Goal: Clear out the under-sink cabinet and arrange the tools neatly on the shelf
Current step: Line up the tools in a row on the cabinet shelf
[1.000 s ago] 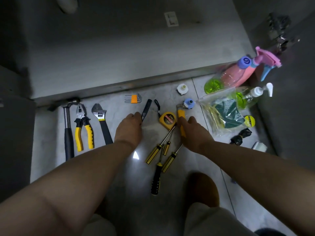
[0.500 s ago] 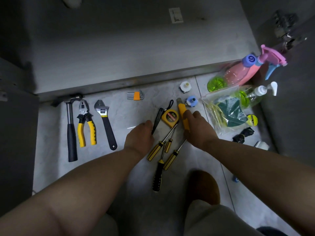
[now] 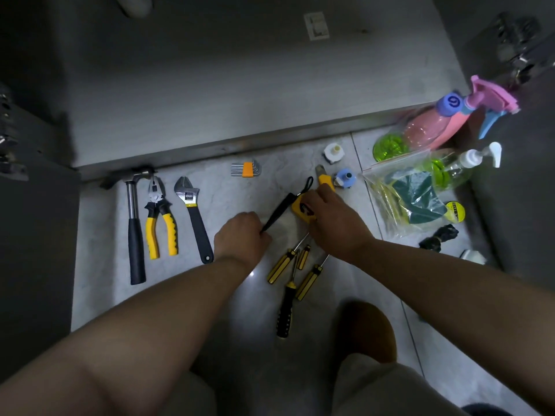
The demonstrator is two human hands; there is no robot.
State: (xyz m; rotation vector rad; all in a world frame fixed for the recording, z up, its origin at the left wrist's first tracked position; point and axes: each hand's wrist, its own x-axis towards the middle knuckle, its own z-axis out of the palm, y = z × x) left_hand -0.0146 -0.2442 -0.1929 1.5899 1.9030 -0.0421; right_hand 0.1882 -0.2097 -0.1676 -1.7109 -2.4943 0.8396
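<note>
Tools lie on the pale tiled floor in front of the open cabinet. At the left a hammer, yellow-handled pliers and an adjustable wrench lie side by side. My left hand grips the lower end of a slim black tool. My right hand grips the yellow tape measure, partly covering it. Behind my right hand a yellow utility knife pokes out. Several yellow-and-black screwdrivers lie in a loose pile below both hands. An orange hex key set lies near the cabinet edge.
The cabinet floor stretches behind the tools. At the right lie a pink spray bottle, a pump bottle, a plastic bag with sponges, a tape roll and two small fittings. My brown shoe is below.
My left hand has drawn the black tool toward me and to the right. My right hand has shifted from the yellow knife onto the tape measure.
</note>
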